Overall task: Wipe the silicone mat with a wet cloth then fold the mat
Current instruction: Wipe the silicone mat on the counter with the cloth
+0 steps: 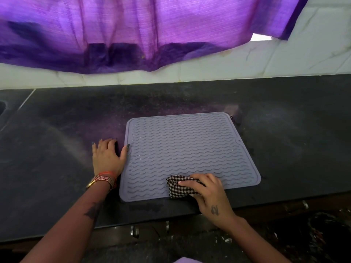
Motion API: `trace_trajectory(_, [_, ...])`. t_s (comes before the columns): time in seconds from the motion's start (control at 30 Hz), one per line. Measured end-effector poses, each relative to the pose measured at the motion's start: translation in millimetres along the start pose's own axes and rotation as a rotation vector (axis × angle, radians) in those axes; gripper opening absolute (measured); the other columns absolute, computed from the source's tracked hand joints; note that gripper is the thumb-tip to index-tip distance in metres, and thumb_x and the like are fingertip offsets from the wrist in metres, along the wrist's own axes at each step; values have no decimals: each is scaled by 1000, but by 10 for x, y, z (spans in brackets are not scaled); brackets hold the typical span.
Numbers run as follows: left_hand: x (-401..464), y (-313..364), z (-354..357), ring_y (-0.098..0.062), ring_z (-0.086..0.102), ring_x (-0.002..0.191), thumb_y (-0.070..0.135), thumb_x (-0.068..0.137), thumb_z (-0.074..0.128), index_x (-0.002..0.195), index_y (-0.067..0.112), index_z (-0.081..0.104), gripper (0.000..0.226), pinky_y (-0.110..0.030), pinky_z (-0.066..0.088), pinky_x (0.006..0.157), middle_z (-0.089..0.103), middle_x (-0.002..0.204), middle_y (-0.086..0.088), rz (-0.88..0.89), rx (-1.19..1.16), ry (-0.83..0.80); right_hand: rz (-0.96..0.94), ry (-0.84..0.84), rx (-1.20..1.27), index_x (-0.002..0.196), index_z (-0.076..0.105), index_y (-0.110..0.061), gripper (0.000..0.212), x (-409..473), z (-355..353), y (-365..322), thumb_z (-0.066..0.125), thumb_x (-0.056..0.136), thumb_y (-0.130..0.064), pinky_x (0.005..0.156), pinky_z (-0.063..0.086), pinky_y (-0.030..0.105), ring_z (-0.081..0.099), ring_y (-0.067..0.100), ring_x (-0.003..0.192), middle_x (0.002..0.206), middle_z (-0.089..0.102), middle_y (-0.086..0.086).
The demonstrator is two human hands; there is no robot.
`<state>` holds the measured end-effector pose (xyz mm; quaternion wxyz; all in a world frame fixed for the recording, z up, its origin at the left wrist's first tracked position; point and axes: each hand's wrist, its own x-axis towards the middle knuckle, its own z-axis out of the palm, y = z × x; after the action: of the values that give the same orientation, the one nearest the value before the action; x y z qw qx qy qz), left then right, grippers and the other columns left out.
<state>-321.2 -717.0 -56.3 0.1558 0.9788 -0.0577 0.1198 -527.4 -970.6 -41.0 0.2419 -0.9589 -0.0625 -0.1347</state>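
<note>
Wiping in progress; mat (182, 147) lies flat, unfolded.
Right hand (210, 194) grips checked cloth (180, 186) at mat's near edge; left hand (107, 155), fingers flat, barely pins its left edge — mat may slide.

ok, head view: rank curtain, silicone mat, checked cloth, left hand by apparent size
1. Purple curtain, cut off by the frame edges.
2. Silicone mat.
3. Checked cloth and left hand: look alike, and the right hand covers part of the cloth, so no ranking between them.
</note>
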Motion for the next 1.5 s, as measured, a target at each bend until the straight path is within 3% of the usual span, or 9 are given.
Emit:
trace_trajectory(0.53, [10,-37,39,-40,44,124,54,84,38,112,2,59,62,-53,18,113,59,121,-19,17,17,9,-24,-26,50,113,61,-36,49,257,215,-511,63,75,-5,73,45,34,55,21,93,107,62,-4])
trace_trajectory(0.73, [19,-75,80,-39,42,126,48,88,51,113,4,59,52,-52,16,114,58,124,-19,27,-12,18,-52,-87,32,111,60,-37,48,302,371,-762,62,74,-8,74,47,37,56,21,94,110,62,-6])
trace_trajectory(0.87, [17,-76,58,-37,38,131,48,86,55,117,4,57,54,-49,12,115,55,129,-18,1,-73,-8,-77,-122,29,113,57,-38,47,387,446,-941,64,74,-13,76,41,31,56,18,95,110,61,-7])
trace_trajectory(1.07, [0,-107,10,-32,31,137,50,83,58,125,7,52,60,-42,5,117,50,136,-13,-47,-223,-26,-72,-173,65,118,53,-41,39,508,496,-1019,49,84,-23,79,41,34,51,19,101,114,57,-8])
trace_trajectory(1.27, [-3,-116,-21,-30,29,138,35,85,61,125,7,52,49,-40,4,118,51,135,-11,-49,-352,0,-60,-182,93,117,54,-42,39,534,530,-1047,42,85,-25,83,40,32,46,14,101,115,57,-9])
trace_trajectory(1.5, [1,-132,-35,-27,27,139,35,86,60,126,9,51,48,-38,2,118,50,136,-8,-46,-401,-16,-64,-162,78,115,57,-40,42,656,579,-1002,45,81,-18,80,41,28,46,11,96,112,60,-9])
